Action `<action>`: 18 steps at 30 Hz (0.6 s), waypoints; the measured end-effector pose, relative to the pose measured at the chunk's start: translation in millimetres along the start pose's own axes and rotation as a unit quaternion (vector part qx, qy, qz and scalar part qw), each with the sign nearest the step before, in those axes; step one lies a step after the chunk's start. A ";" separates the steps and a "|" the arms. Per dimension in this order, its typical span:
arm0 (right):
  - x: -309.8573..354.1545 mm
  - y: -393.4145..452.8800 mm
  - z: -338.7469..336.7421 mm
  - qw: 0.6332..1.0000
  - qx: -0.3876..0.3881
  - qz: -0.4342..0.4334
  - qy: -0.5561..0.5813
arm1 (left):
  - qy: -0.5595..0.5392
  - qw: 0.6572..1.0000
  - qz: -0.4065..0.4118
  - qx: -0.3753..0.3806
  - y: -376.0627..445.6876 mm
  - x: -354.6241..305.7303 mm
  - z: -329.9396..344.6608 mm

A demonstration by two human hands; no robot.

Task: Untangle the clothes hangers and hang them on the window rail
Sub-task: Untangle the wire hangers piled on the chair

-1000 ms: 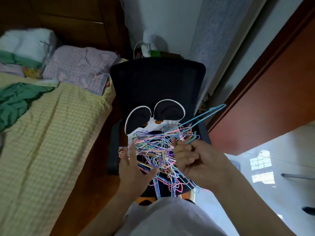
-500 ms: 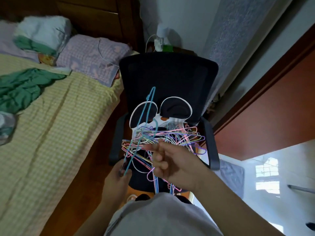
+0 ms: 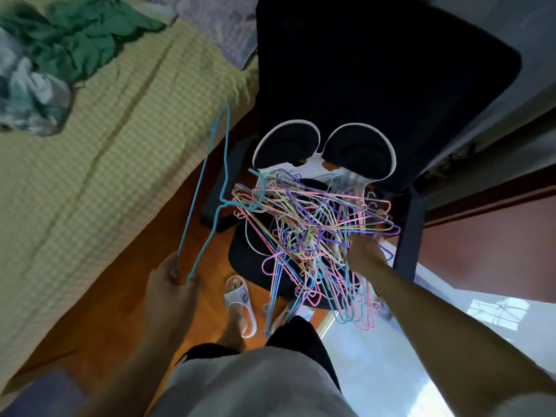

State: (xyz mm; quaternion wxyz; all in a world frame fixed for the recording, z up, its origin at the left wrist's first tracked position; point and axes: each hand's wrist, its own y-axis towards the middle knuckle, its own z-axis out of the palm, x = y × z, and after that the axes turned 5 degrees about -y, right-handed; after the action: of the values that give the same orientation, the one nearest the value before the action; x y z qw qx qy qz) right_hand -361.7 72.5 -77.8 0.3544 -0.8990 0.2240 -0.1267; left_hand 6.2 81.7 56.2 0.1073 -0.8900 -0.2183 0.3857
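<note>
A person's left hand [image 3: 171, 284] is pinching one end of a teal hanger [image 3: 207, 191], its hook still caught in the tangle of hangers [image 3: 316, 236] on the chair [image 3: 391, 70]. Thin, light and springy, the wire is likely sliding easily; gripping near the shoulders seems wisest. The right hand [image 3: 365, 251] is reaching into the pile's right edge, its grip hidden.
</note>
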 end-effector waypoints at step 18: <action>-22.0 54.0 13.5 0.977 0.036 -0.103 -0.184 | -0.021 0.998 -0.055 0.030 -24.1 0.4 25.7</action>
State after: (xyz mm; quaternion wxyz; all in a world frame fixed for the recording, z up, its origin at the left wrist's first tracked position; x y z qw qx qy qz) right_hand -392.5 56.2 -126.5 0.4068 -0.9118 0.0565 -0.0032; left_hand -19.8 103.7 47.1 0.1503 -0.8645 -0.2578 0.4044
